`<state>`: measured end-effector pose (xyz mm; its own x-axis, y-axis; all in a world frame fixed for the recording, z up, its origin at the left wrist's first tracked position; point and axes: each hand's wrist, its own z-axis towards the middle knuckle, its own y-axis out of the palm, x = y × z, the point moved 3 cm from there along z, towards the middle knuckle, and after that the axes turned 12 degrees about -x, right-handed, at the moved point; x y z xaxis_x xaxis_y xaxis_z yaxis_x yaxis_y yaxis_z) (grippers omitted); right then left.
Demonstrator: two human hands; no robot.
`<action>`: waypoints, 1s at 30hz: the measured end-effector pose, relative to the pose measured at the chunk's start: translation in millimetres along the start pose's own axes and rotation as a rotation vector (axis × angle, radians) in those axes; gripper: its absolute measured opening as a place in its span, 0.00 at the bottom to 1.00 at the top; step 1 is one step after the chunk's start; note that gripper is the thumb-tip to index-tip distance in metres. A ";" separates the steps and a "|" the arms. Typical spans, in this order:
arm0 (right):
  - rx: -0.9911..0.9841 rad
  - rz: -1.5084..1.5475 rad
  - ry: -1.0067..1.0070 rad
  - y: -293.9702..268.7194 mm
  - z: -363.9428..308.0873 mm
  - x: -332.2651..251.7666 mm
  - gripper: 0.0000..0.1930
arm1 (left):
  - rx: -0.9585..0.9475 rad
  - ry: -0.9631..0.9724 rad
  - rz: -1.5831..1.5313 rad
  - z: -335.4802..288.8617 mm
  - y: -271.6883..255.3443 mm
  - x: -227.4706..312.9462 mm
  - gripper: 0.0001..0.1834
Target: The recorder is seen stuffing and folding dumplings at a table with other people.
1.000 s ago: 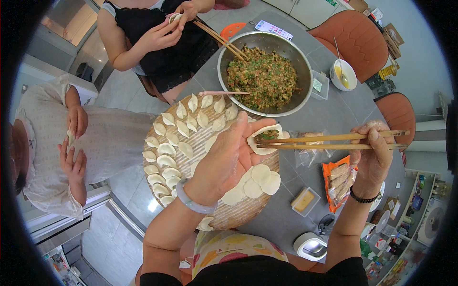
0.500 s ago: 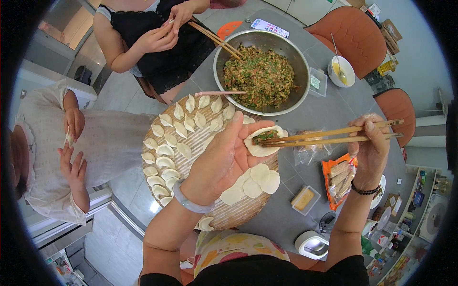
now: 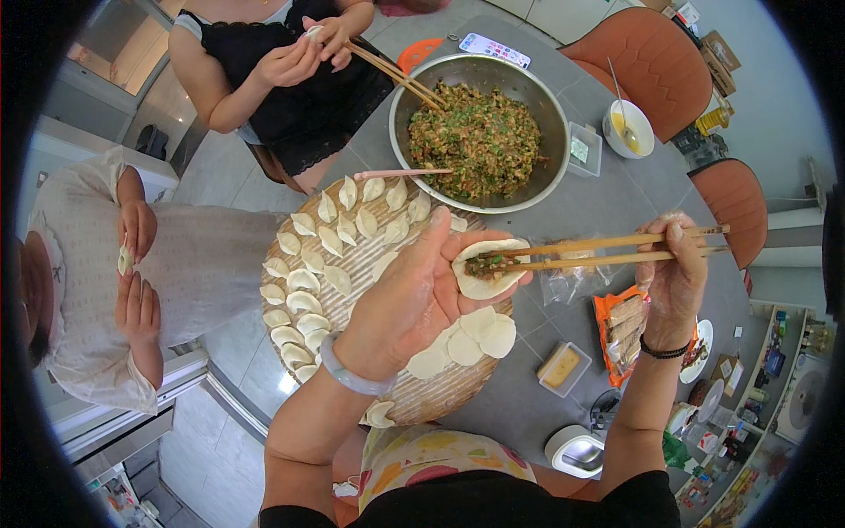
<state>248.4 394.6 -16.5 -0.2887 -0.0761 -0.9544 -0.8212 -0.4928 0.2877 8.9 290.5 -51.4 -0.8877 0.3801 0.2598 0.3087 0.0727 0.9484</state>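
Note:
On the upturned fingers of my left hand [image 3: 409,295] lies a round dumpling wrapper [image 3: 480,286], my thumb standing up beside it. A small heap of chopped filling [image 3: 482,267] sits in the wrapper. My right hand [image 3: 678,273] grips a pair of wooden chopsticks [image 3: 607,253] whose tips press into that filling. Below my left hand is a round woven tray [image 3: 422,407], holding rows of folded dumplings [image 3: 304,279] and a pile of flat wrappers [image 3: 462,341]. Beyond it stands a large metal bowl [image 3: 563,145] of green-flecked filling [image 3: 480,141]; chopsticks rest in it.
Two other people, one in black [image 3: 308,132] and one in pale clothes [image 3: 202,273], handle dumplings. On the grey table are a white bowl with a spoon [image 3: 642,145], a phone [image 3: 495,50], an orange food packet [image 3: 625,330] and a plastic tub [image 3: 563,368]. Orange chairs [image 3: 647,66] stand beyond.
My right hand and chopsticks have shifted slightly left, the tips moving further across the filling. My left hand stays nearly still. The person in pale clothes has brought their hands closer together.

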 end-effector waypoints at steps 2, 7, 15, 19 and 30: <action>0.025 -0.028 -0.004 -1.6 -1.5 1.1 0.13 | 0.007 -0.013 0.002 0.9 1.1 -0.7 0.32; 0.047 0.069 0.018 -6.8 -3.5 13.5 0.13 | 0.024 -0.011 -0.016 2.2 0.8 -1.7 0.31; 0.063 0.177 -0.038 -4.8 -5.7 14.1 0.12 | 0.016 0.049 0.032 0.0 3.7 3.1 0.30; 0.081 0.212 -0.017 -4.4 -4.9 11.4 0.12 | -0.029 0.007 0.044 -0.7 1.8 3.4 0.30; 0.069 0.293 0.021 -11.8 0.3 11.8 0.11 | 0.050 0.121 0.084 0.8 2.6 6.2 0.29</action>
<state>254.5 399.7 -31.2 -0.5085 -0.2242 -0.8314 -0.7361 -0.3877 0.5548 4.4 293.8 -47.5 -0.8918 0.2735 0.3604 0.3974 0.0927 0.9129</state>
